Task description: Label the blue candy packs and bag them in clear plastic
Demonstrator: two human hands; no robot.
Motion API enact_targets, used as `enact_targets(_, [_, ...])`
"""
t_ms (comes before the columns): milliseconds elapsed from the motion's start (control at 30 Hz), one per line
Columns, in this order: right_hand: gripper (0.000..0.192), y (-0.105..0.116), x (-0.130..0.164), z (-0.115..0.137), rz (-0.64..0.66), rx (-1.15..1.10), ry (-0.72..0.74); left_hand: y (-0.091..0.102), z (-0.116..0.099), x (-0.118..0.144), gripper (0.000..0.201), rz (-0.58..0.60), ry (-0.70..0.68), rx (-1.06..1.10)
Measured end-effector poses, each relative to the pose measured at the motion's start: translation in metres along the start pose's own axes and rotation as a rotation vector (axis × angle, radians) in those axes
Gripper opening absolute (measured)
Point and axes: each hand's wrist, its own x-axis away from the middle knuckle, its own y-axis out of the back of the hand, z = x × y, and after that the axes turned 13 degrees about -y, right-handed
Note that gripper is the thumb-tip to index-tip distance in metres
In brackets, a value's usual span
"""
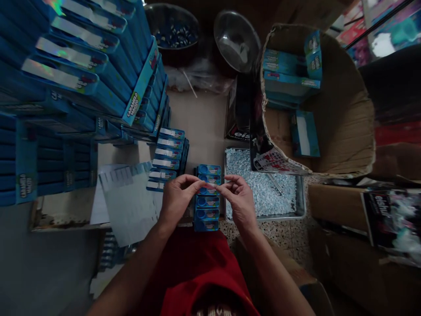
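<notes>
Both hands meet over a column of small blue packs [207,197] lying flat on the counter [204,123], just ahead of the person's red-clad lap. Left hand [177,199]: fingers [194,184] curled narrow, tips pinched together above the third pack from the top. Right hand [240,199]: fingers [226,186] likewise drawn narrow, tips nearly touching those of the left; something small may be pinched between them, but it is too small to tell. Just left of the column, a second row of sealed packs [167,158] with pale label strips, leaning in a staggered line. Left again, a sheet of pale labels [130,202] lying loose. Just right of the column, a metal tray [301,206] filled with small pale pellets. Behind the tray, an open cardboard carton [345,123] holding blue boxes [289,74]. Upper left, tall stacks of blue display boxes [82,66]. At the far edge, two metal bowls [237,39], one holding dark pieces.
</notes>
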Motion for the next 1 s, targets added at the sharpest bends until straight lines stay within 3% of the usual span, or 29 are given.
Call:
enact_targets(133, [0.051, -0.012, -0.021, 0.0, -0.134, 0.1, -0.01, 0.0, 0.005, -0.002, 0.016, -0.183, -0.298, -0.446])
enact_targets(233, [0.046, -0.023, -0.039, 0.008, -0.205, 0.201, 0.057, -0.002, 0.008, -0.014, 0.017, -0.21, -0.457, -0.68])
enact_targets(467, [0.036, -0.032, -0.059, 0.01, -0.341, 0.526, 0.244, -0.007, 0.019, -0.029, 0.02, -0.153, -0.441, -0.771])
enact_targets(867, [0.031, -0.031, -0.068, 0.003, -0.32, 0.616, 0.277, -0.013, 0.028, -0.036, 0.019, -0.094, -0.384, -0.755])
enact_targets(1000, [0.033, -0.026, -0.073, 0.002, -0.338, 0.672, 0.33, -0.021, 0.036, -0.038, 0.02, -0.054, -0.295, -0.724])
